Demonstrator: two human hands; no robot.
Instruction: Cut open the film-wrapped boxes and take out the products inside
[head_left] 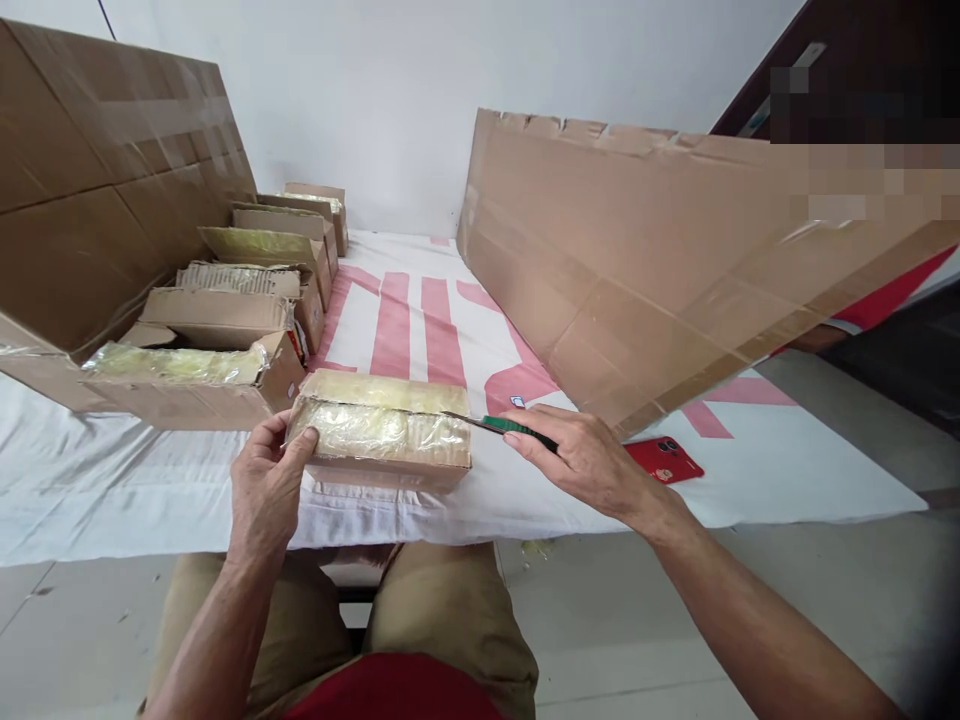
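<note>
In front of me a small cardboard box (386, 474) lies on the cloth, its top covered with wrinkled yellowish clear tape (375, 430). My left hand (270, 475) grips the box's left end, the thumb on top and the fingers behind the edge. My right hand (581, 460) is closed round a green and black utility knife (521, 430). The knife's thin blade points left, and its tip is at the seam near the top right of the box. Whether the tip has gone into the tape I cannot tell.
Several cardboard boxes (202, 400) stand in a row at left, beside a tall cardboard panel (127, 130). Another large panel (600, 240) leans at right. A red phone (666, 460) lies on the white and pink cloth (187, 490). Behind the right panel shows another person's sleeve (892, 295).
</note>
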